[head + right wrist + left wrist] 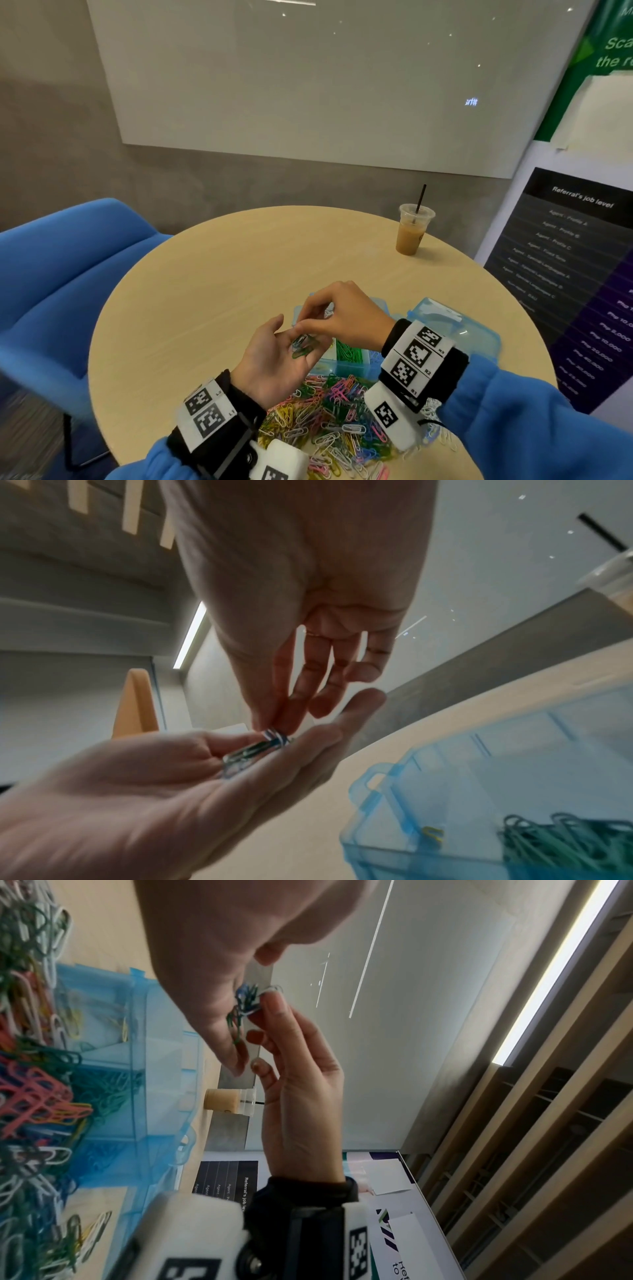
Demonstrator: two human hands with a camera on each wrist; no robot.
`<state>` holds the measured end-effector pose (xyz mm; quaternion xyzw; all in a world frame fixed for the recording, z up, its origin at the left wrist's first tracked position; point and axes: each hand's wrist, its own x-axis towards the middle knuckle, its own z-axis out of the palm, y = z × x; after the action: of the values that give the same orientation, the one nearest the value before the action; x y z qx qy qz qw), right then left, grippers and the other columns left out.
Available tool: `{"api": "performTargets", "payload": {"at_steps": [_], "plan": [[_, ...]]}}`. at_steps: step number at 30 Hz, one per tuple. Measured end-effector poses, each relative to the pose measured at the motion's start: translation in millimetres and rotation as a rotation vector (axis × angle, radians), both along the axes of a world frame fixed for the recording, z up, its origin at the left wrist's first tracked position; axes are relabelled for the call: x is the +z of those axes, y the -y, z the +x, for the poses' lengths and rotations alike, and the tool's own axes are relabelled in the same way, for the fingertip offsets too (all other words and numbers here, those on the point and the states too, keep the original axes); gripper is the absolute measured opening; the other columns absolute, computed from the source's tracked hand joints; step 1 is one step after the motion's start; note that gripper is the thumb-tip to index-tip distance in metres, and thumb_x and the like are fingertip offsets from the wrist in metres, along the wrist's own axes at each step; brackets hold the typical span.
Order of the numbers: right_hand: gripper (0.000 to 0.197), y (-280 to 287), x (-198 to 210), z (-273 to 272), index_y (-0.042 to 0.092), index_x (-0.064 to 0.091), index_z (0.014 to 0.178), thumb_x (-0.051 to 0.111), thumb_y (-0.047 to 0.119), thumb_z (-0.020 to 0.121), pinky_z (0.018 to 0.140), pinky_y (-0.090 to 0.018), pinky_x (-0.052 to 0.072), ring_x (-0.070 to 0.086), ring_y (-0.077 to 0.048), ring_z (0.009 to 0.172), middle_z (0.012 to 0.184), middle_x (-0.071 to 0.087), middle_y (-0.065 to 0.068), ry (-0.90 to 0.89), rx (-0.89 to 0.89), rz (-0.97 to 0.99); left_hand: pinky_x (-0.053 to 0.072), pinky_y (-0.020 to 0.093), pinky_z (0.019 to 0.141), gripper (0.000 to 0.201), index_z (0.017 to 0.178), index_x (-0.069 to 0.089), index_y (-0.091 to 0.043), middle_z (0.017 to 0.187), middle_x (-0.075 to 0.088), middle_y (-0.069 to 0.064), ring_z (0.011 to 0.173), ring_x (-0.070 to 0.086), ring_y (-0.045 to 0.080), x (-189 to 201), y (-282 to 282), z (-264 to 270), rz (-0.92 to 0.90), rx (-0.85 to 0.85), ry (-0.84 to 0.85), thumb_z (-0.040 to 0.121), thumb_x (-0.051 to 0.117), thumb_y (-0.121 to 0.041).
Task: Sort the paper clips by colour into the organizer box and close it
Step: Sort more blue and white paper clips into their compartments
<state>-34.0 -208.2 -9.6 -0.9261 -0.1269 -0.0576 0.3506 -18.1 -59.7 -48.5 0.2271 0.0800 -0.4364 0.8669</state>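
the left hand lies cupped, palm up, cradling green paper clips; the right hand pinches one from above, the organizer box just beyond, desk-centre.

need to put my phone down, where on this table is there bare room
Bare wood lies on the table left of the left hand, toward the blue chair, and across the far side between the organizer box and the iced coffee cup. Crowded: the near edge under the wrists, covered by the paper clip pile, and the open lid at right.
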Motion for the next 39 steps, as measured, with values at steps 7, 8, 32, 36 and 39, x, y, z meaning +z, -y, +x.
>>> {"api": "performTargets", "payload": {"at_steps": [7, 8, 32, 36, 39], "plan": [[0.008, 4, 5, 1, 0.013, 0.077, 0.077, 0.075, 0.020, 0.082, 0.065, -0.017, 0.049, 0.062, -0.002, 0.065, 0.069, 0.070, 0.003, 0.005, -0.082, 0.080, 0.051, 0.054, 0.084, 0.054, 0.125, 0.050, 0.017, 0.122, 0.061, 0.031, 0.111, 0.064, 0.034, 5, 1, -1, 0.030, -0.028, 0.079, 0.103, 0.035, -0.030], [0.008, 5, 5, 3, 0.015, 0.077, 0.076, 0.075, 0.020, 0.081, 0.066, -0.019, 0.050, 0.061, -0.001, 0.065, 0.069, 0.070, 0.004, 0.012, -0.107, 0.084, 0.051, 0.053, 0.084, 0.053, 0.123, 0.051, 0.017, 0.121, 0.061, 0.031, 0.109, 0.064, 0.033, 7, 2, -2, 0.031, -0.034, 0.097, 0.103, 0.036, -0.029], [0.006, 6, 9, -6, 0.007, 0.068, 0.089, 0.062, 0.009, 0.091, 0.057, -0.009, 0.039, 0.055, 0.005, 0.061, 0.079, 0.062, 0.003, 0.076, -0.067, 0.035, 0.055, 0.048, 0.078, 0.034, 0.100, 0.060, 0.014, 0.107, 0.067, 0.030, 0.091, 0.072, 0.033, 12, 0, 1, 0.055, 0.029, 0.110, 0.102, 0.040, -0.012], [0.006, 13, 2, 0, 0.014, 0.066, 0.091, 0.065, 0.009, 0.088, 0.065, -0.023, 0.050, 0.064, -0.009, 0.074, 0.082, 0.069, 0.000, 0.100, -0.116, 0.120, 0.057, 0.040, 0.081, 0.029, 0.101, 0.063, 0.008, 0.098, 0.070, 0.022, 0.083, 0.073, 0.027, 12, 2, -1, 0.094, 0.002, 0.137, 0.100, 0.046, -0.016], [0.011, 14, 0, 0, 0.017, 0.070, 0.094, 0.064, 0.009, 0.089, 0.074, -0.030, 0.055, 0.067, -0.013, 0.075, 0.082, 0.071, -0.002, 0.065, -0.124, 0.205, 0.059, 0.028, 0.067, 0.024, 0.101, 0.061, 0.000, 0.082, 0.066, 0.013, 0.066, 0.065, 0.019, 11, 6, -3, 0.111, -0.024, 0.136, 0.099, 0.048, -0.021]]}}
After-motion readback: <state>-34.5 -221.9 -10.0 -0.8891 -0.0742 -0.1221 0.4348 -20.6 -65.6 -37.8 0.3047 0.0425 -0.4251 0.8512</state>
